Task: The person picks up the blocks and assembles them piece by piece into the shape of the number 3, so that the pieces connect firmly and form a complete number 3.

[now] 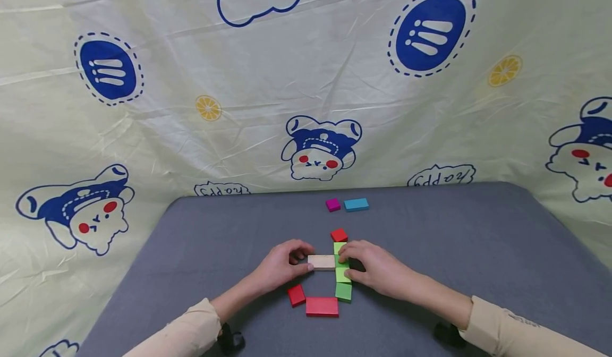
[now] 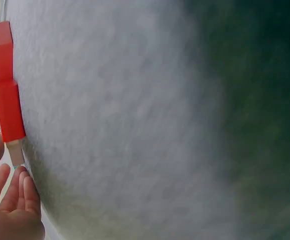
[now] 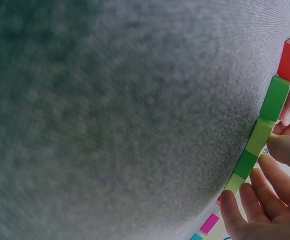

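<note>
A row of several light and dark green blocks (image 1: 343, 291) runs away from me on the grey table. A pale wooden block (image 1: 321, 263) lies crosswise, its right end against the row. My left hand (image 1: 283, 265) pinches the wooden block's left end, thumb at its near corner and fingertips at its far one. In the left wrist view, that block (image 2: 15, 152) shows beyond a red one. My right hand (image 1: 377, 266) rests on the green row from the right, thumb on a light green block (image 3: 260, 136). Its fairly straight fingers partly cover the farther blocks.
A small red block (image 1: 296, 296) and a longer red block (image 1: 322, 307) lie in front, near the row's near end. Another red block (image 1: 339, 235) stands at the far end. Farther back are a magenta block (image 1: 333, 204) and a blue block (image 1: 356, 204), before a printed curtain (image 1: 258, 150).
</note>
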A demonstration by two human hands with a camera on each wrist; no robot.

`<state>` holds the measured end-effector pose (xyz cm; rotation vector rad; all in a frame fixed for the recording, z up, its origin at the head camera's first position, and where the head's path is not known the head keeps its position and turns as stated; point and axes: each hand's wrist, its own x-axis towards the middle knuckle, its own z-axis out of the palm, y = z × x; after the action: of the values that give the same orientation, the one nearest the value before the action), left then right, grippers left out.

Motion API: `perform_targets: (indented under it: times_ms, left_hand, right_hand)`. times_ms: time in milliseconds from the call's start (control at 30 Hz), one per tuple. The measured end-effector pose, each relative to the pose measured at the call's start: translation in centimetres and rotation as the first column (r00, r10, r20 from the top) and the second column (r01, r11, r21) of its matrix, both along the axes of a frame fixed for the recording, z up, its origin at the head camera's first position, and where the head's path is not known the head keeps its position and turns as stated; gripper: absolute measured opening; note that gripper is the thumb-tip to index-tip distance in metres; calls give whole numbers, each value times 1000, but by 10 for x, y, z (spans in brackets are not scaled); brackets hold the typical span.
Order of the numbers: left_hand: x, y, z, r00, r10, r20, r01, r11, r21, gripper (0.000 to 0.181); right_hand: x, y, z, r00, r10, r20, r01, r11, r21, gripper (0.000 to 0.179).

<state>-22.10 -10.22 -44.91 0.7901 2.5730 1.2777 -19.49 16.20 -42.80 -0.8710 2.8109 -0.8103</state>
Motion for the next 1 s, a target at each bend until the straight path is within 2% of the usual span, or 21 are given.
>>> perform_targets:
  times_ms: [167, 333, 533, 800, 1000]
  left_hand:
    - [-8, 1, 5, 1000, 3, -10, -3, 1000, -6, 30]
    - [-20, 3, 8, 999, 17, -36, -18, 999, -41, 33]
    - [-43, 8, 16, 999, 37, -33, -39, 996, -76, 33]
    - [-73, 22, 32, 997, 28, -79, -35, 994, -99, 29]
    - [-92, 31, 36, 996, 58, -68, -64, 994, -90, 31]
  right_hand:
    - [1, 0, 1, 1000, -6, -3, 6, 1000, 4, 22]
    - [1, 2, 1, 1000, -6, -3, 6, 1000, 13, 22]
    - [2, 4, 0, 1000, -20, 2, 20, 1000, 20, 23]
    - [3, 4, -1, 1000, -12, -6, 12, 1000, 10, 23]
    - [1, 1, -1, 1000, -5, -11, 5, 1000, 14, 22]
